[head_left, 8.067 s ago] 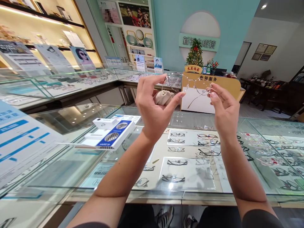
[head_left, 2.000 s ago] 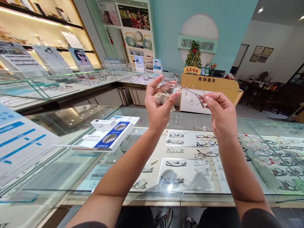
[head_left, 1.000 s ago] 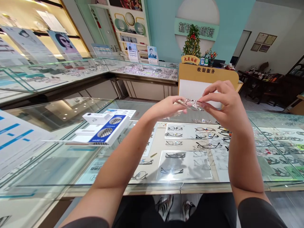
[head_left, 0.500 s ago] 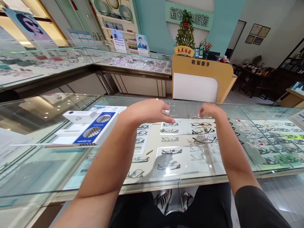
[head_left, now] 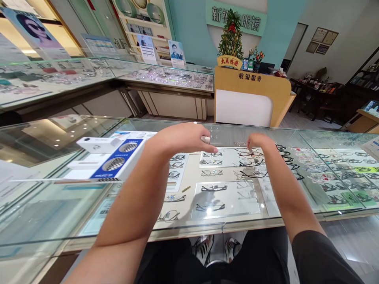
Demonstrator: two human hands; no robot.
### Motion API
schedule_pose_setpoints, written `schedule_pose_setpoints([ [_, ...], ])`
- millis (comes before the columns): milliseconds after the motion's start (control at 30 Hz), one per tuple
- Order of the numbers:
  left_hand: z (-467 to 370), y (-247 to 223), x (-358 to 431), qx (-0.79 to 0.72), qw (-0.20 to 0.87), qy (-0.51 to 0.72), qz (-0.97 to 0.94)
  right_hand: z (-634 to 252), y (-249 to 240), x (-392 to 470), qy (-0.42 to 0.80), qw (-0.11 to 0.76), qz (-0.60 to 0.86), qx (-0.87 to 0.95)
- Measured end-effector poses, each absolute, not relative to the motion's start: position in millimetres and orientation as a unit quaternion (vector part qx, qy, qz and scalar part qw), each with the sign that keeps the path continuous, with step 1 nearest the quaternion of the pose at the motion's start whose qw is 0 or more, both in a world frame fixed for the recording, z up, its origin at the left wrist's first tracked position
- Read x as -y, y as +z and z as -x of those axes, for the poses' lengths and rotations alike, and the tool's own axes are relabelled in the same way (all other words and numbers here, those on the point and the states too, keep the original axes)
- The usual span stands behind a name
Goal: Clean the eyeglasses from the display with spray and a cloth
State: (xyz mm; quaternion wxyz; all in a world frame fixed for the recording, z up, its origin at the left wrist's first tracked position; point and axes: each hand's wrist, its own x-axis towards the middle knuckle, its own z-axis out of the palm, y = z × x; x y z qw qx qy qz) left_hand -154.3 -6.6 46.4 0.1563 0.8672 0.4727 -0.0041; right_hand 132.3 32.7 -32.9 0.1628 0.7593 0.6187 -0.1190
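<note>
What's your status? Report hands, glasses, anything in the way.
Left hand gripping pale cloth. Right hand near displayed glasses, grip unclear. Left forearm partly covers blue-and-white box.

Pale cloth (head_left: 205, 139), mostly hidden in the left hand (head_left: 191, 138); reddish-framed glasses (head_left: 245, 154) near the right hand (head_left: 257, 141)

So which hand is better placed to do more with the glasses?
Probably the right hand: its fingers point down, close to the dark-framed glasses. The left hand looks less free, holding something pale. I can't tell whether the right holds anything.
</note>
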Motion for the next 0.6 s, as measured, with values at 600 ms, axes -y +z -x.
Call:
schedule_pose_setpoints([
  [600,158.0,41.4,1.4,-0.459,0.142,-0.003,-0.877,-131.9,-37.4,-41.2,-0.074,0.133,-0.781,-0.606],
])
